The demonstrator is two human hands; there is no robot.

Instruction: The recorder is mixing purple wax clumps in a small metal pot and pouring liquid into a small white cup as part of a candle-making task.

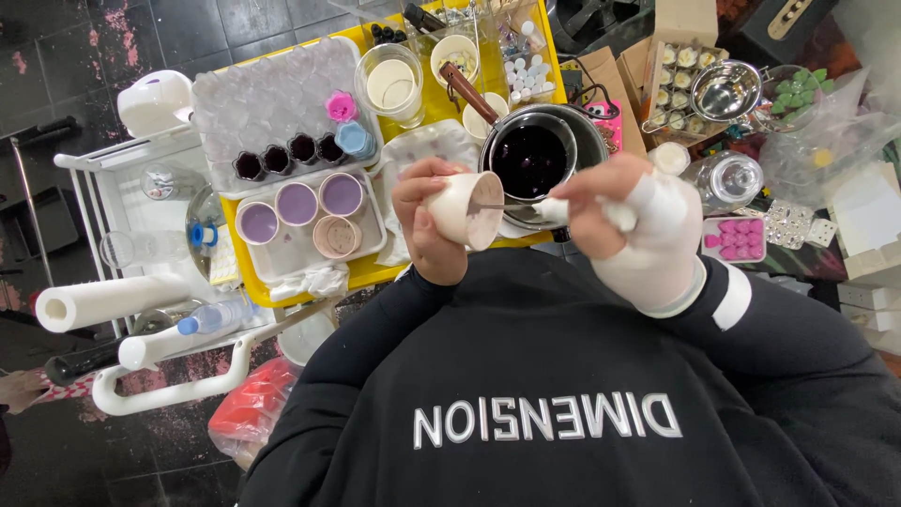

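2 hands closed, left hand [427, 230] gripping tilted cup [462, 208], mouth facing right, right hand [631, 221] pinching horizontal spoon [502, 206] inside

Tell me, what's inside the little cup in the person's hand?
The left hand tips the white cup sideways. A thin metal tool, held by the gloved right hand, pokes into its pale, pinkish inside. The cup's bottom is hidden in shadow.
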